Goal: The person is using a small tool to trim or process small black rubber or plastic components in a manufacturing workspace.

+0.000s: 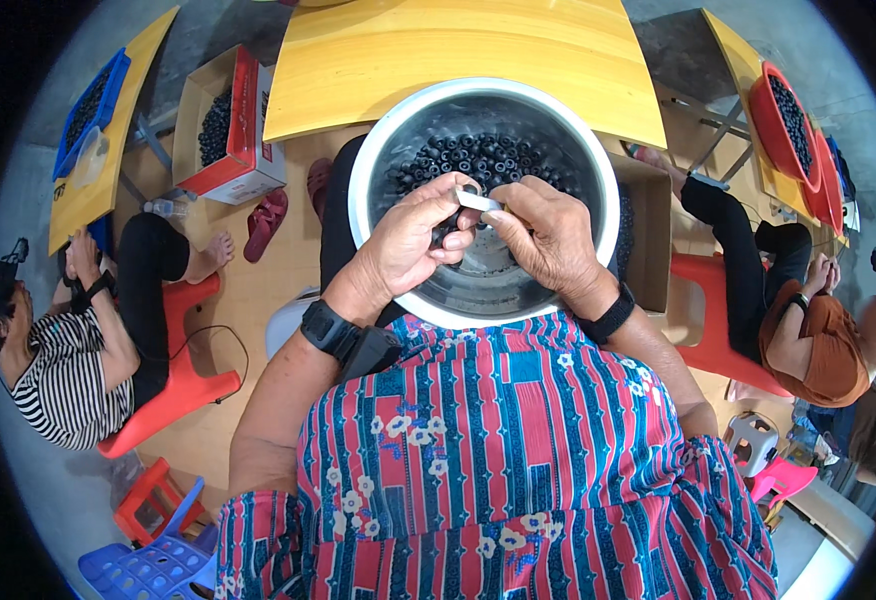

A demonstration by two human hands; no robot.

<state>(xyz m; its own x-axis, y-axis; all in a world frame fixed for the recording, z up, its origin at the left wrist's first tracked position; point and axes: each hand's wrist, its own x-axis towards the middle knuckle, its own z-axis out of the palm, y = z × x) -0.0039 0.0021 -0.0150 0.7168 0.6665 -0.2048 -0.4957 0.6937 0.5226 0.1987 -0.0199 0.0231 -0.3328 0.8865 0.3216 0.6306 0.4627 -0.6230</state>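
A wide metal bowl (362, 200) sits at my lap, with many small black ring-shaped parts (478, 152) heaped toward its far side. Over the bowl my left hand (410, 238) is closed round several of these black parts, and its thumb and forefinger pinch a small piece at the tip that is partly hidden. My right hand (550, 235) grips a short, flat, light-grey tool (478, 202) between thumb and fingers. The tool's end touches or nearly touches the piece at my left fingertips; I cannot tell which.
A yellow table (458, 60) stands just beyond the bowl. At left is a red-and-white carton (248, 150) of black parts; another carton (650, 230) stands right of the bowl. People sit on red stools (173, 370) at both sides. Blue (88, 112) and red (770, 120) basins rest on side tables.
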